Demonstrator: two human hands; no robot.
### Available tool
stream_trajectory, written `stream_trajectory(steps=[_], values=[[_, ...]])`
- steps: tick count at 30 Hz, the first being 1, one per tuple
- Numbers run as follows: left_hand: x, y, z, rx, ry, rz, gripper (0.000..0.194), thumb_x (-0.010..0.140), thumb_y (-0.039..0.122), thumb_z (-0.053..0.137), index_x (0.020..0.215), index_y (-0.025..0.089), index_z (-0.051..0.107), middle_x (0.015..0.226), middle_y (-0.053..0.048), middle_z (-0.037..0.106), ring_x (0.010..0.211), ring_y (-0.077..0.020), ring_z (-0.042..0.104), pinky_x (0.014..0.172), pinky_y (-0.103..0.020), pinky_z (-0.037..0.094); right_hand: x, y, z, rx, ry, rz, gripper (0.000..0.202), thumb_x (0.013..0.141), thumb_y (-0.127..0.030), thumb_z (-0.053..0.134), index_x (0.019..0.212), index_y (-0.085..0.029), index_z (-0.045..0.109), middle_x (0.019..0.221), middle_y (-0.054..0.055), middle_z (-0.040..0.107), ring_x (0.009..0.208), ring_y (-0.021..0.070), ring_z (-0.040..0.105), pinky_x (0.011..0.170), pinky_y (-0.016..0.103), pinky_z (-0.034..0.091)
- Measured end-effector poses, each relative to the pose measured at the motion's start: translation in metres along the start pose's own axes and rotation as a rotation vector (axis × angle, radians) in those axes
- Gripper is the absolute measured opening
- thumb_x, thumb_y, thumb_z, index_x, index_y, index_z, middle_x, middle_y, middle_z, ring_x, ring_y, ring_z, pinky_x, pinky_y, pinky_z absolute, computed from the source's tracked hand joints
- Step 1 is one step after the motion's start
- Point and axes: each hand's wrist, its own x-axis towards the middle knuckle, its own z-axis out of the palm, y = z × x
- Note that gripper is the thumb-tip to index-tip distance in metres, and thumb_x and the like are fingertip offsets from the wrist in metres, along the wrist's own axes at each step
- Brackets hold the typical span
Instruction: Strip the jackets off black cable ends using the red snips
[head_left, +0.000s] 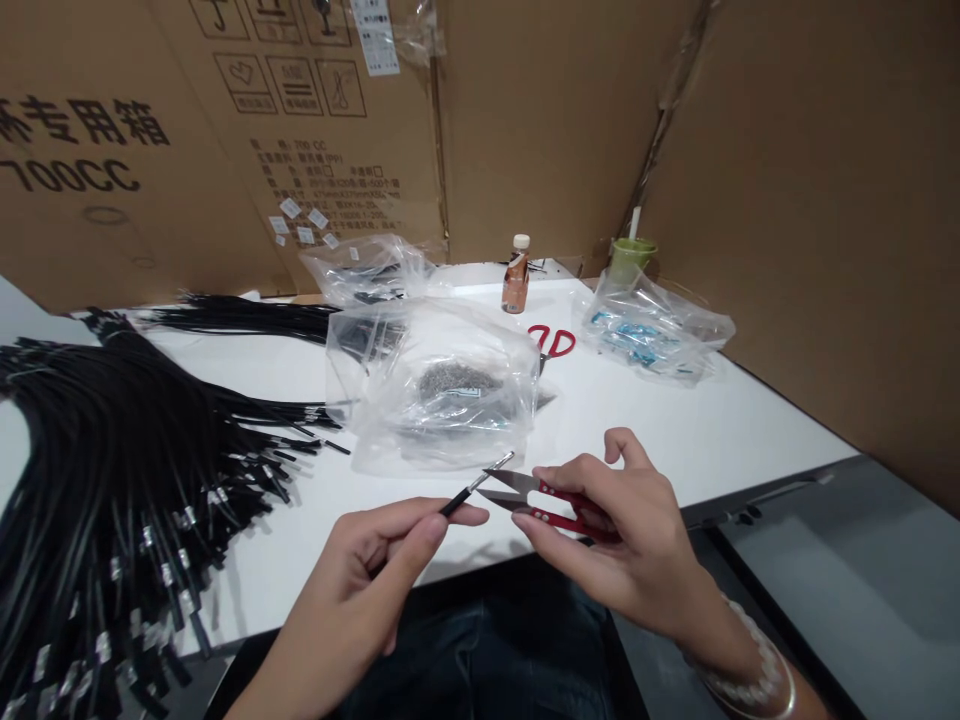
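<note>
The left grip (382, 570) is pinched nearly closed, thumb against forefinger, around a thin black cord (454, 503) whose shiny silver tip (501, 462) points up and away, toward the right grip (622, 525). That right grip curls loosely around small red-handled snips (559, 519), thumb and forefinger on either side, the two pointed grey blades parted, their ends at the cord's silver tip; whether they touch it is hard to tell. The cord looks very light, smooth and bendy, likely limp farther back and stiff only at its hard tip, so a pinch just behind the metal should steady it best. The snips look firm and springy, best held by the handles, clear of the blades. Left of the left grip, a thick sheaf of similar black cords (97, 420) droops over the glossy white desk (735, 440). Just beyond both grips lies a crinkled, see-through plastic bag (382, 430) holding a grainy grey heap (457, 377).
</note>
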Motion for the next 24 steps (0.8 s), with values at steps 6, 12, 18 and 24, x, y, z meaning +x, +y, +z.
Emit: stream_trajectory(steps=[6, 12, 18, 24], values=[[-0.005, 0.007, 0.008, -0.026, 0.122, -0.029, 0.042, 0.079, 0.056, 0.064, 0.092, 0.019, 0.079, 0.051, 0.001, 0.057, 0.035, -0.0033, 0.023, 0.036, -0.019, 0.013, 0.0, -0.002, 0.0, -0.02, -0.008, 0.037, 0.009, 0.092, -0.024, 0.06, 0.095, -0.019, 0.054, 0.066, -0.005, 0.067, 0.039, 0.0077, 0.039, 0.072, 0.036, 0.029], [-0.002, 0.007, 0.008, -0.003, 0.09, 0.018, 0.04, 0.078, 0.055, 0.064, 0.091, 0.02, 0.079, 0.058, -0.001, 0.065, 0.035, -0.0039, 0.026, 0.036, -0.02, 0.014, 0.001, 0.001, 0.003, -0.004, -0.036, 0.027, 0.006, 0.092, -0.022, 0.059, 0.093, -0.018, 0.055, 0.056, -0.009, 0.06, 0.041, 0.0087, 0.04, 0.071, 0.034, 0.028], [-0.002, 0.013, 0.011, -0.002, 0.148, -0.024, 0.036, 0.077, 0.05, 0.062, 0.086, 0.019, 0.079, 0.041, 0.008, 0.027, 0.036, -0.0051, 0.022, 0.038, -0.02, 0.013, 0.005, 0.001, 0.006, 0.047, -0.011, 0.065, 0.008, 0.09, -0.022, 0.062, 0.089, -0.018, 0.055, 0.056, -0.008, 0.052, 0.049, 0.011, 0.042, 0.067, 0.032, 0.031], [0.001, 0.012, 0.01, 0.014, 0.132, -0.023, 0.042, 0.079, 0.054, 0.06, 0.091, 0.019, 0.078, 0.046, 0.009, 0.022, 0.036, -0.0043, 0.021, 0.037, -0.019, 0.012, 0.004, 0.005, 0.014, 0.18, -0.034, 0.277, 0.013, 0.086, -0.029, 0.066, 0.083, -0.02, 0.056, 0.07, -0.001, 0.058, 0.057, 0.0143, 0.047, 0.057, 0.028, 0.036]])
